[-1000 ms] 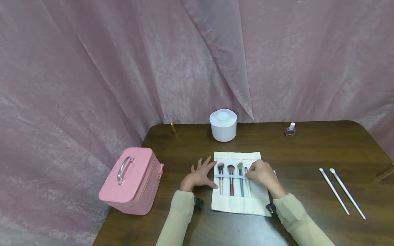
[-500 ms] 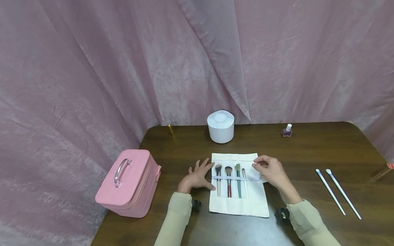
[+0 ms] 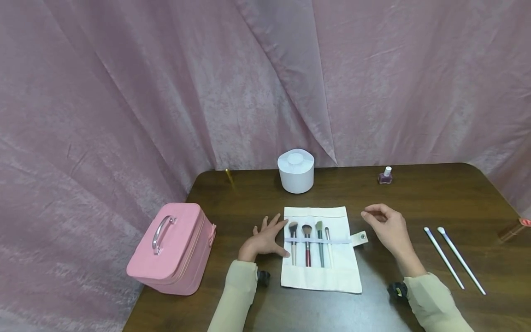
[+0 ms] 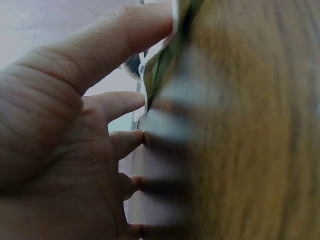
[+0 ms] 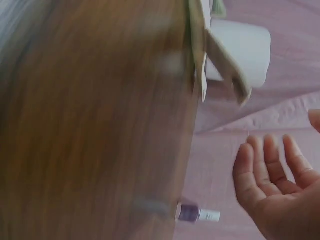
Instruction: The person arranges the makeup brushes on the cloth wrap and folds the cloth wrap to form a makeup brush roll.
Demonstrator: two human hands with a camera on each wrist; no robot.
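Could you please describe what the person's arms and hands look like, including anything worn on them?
Both arms wear long, loose sleeves of pale cream fabric, the left sleeve and the right sleeve ending at the wrists. A small black device is strapped at each wrist: the left wrist device and the right wrist device. The left hand and right hand are bare, with no gloves visible.

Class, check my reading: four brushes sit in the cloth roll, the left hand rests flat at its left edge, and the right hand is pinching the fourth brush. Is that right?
Not quite. In the head view the right hand holds nothing; it hovers over the table, right of the cloth roll. The rest stands: four brushes in the roll, left hand flat at its left edge.
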